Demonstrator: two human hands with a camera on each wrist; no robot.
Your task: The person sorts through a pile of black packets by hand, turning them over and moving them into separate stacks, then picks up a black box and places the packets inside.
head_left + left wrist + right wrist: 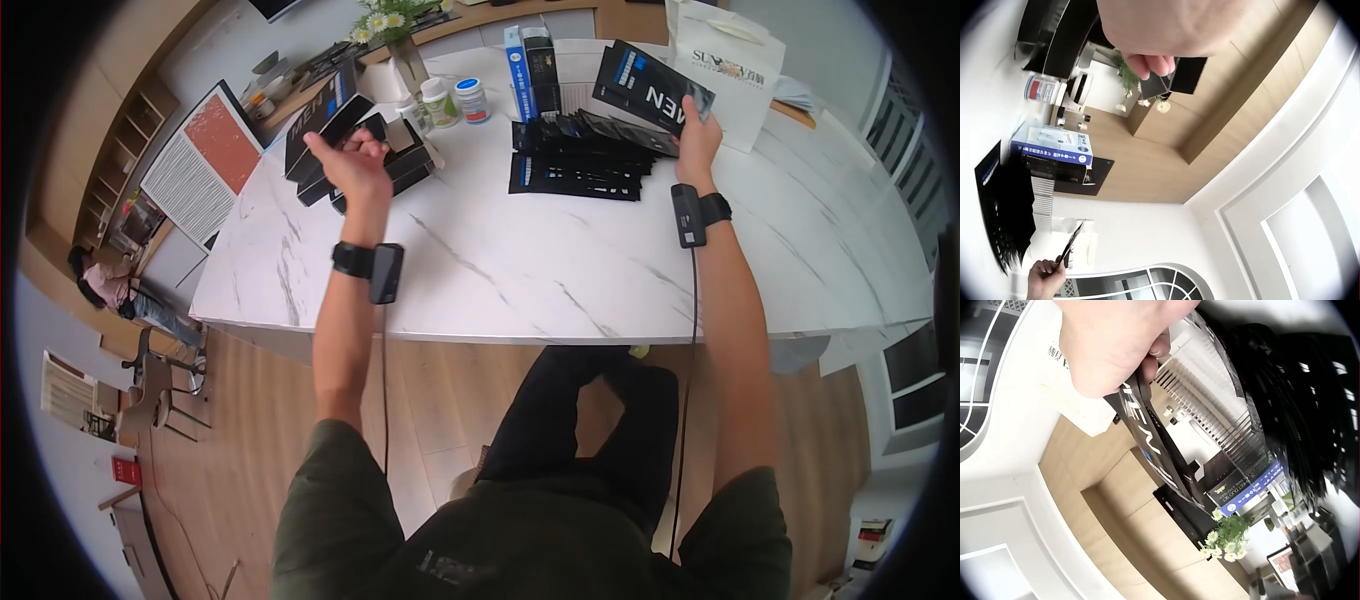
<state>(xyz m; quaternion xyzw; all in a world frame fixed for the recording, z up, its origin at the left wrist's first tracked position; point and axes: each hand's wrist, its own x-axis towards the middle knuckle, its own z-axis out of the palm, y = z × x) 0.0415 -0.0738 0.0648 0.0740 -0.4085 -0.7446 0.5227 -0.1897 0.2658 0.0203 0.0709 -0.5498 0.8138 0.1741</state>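
Note:
My left hand (358,172) has its fingers curled at an opened black box (318,118) tilted above other black boxes (405,170); the left wrist view shows fingertips against a dark box corner (1175,81), the grip partly hidden. In my right hand (699,145), thumb and fingers pinch black packets (640,90) with white lettering, raised at the table's right side. The right wrist view shows these packets (1150,440) hanging from the fingers. Just left of and below that hand lies a spread pile of black packets (580,165) in overlapping rows.
On the white marbled table (470,270) stand white bottles (472,102), a blue-and-white box (518,75), a dark box (541,72) and a flower vase (405,62). A white paper bag (735,80) is behind my right hand. A person (120,285) is far left.

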